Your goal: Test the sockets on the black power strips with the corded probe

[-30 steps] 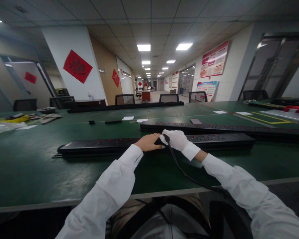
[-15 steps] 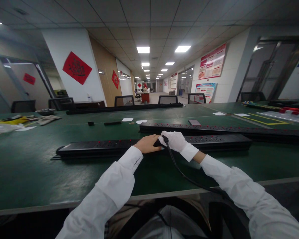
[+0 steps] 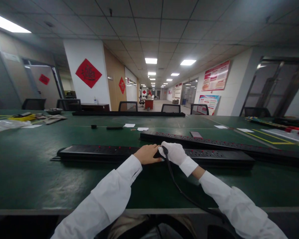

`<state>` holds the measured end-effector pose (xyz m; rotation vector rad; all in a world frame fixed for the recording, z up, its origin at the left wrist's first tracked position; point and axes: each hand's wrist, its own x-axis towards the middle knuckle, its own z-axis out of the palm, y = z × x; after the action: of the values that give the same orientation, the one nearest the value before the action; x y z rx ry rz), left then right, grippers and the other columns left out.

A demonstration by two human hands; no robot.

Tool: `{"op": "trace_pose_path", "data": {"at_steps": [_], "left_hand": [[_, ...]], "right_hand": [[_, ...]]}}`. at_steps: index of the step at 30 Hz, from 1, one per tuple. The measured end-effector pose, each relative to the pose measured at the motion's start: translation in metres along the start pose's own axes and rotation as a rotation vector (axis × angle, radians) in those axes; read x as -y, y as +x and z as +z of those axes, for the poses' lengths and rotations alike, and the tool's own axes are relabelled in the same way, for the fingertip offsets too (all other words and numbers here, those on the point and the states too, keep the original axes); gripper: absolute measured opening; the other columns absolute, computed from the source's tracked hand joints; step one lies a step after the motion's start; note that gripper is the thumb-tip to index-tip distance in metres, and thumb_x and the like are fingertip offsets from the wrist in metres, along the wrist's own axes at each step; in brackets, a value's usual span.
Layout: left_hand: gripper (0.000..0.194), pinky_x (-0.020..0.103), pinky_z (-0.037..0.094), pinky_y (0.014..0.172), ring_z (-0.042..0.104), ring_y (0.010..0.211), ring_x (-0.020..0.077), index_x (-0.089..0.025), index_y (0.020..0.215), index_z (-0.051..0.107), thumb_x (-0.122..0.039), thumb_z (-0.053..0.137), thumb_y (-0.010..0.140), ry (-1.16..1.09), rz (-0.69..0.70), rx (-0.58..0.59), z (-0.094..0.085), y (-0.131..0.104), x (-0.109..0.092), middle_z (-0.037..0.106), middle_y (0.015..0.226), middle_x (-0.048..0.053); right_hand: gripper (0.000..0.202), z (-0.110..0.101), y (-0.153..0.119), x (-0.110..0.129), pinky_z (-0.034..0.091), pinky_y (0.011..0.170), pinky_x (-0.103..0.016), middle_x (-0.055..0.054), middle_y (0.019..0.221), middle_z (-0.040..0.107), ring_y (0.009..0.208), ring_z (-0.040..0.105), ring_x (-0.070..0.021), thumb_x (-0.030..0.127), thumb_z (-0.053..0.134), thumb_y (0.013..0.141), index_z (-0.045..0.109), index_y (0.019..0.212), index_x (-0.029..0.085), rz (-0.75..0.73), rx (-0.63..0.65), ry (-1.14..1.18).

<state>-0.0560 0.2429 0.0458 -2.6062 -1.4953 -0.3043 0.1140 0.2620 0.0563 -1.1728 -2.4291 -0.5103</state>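
A long black power strip with sockets and small red parts along its top lies crosswise in front of me on the green table. My bare left hand grips it near the middle, fingers over the top and thumb on the near side. Close beside it, my right hand, in a white glove, holds a black power plug against the strip. From the plug a black cable runs down past the table's near edge. Whether the plug's pins sit in a socket is hidden by my hands.
A second black power strip lies behind at an angle to the right, with a phone-like slab beyond it. Further back are a long dark bar, paper slips and a bowl. Chairs stand behind the table.
The camera has tilted up, so the table and hands sit lower in view. Both hands keep their places on the strip, with the plug still in my right hand.
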Motion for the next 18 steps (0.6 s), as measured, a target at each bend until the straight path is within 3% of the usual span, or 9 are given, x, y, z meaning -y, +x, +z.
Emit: {"op": "trace_pose_path", "data": {"at_steps": [13, 18], "left_hand": [[0.063, 0.035, 0.041, 0.08, 0.055, 0.095, 0.0256, -0.019, 0.125, 0.032, -0.062, 0.033, 0.079, 0.074, -0.001, -0.013, 0.0006, 0.0011, -0.0038, 0.056, 0.104, 0.01], [0.056, 0.035, 0.041, 0.079, 0.056, 0.09, 0.0246, -0.019, 0.115, 0.043, -0.061, 0.035, 0.079, 0.064, 0.001, -0.009, -0.0008, 0.0012, -0.0048, 0.057, 0.099, 0.009]], "right_hand": [[0.037, -0.0003, -0.0009, -0.0024, 0.031, 0.059, -0.022, -0.004, 0.075, 0.065, 0.069, 0.06, -0.0137, 0.044, 0.028, 0.087, 0.057, 0.086, 0.021, -0.004, -0.032, 0.06], [0.036, -0.0019, -0.0004, -0.003, 0.031, 0.057, -0.021, -0.003, 0.073, 0.065, 0.065, 0.06, -0.0136, 0.042, 0.028, 0.087, 0.056, 0.082, 0.021, -0.018, -0.041, 0.051]]}}
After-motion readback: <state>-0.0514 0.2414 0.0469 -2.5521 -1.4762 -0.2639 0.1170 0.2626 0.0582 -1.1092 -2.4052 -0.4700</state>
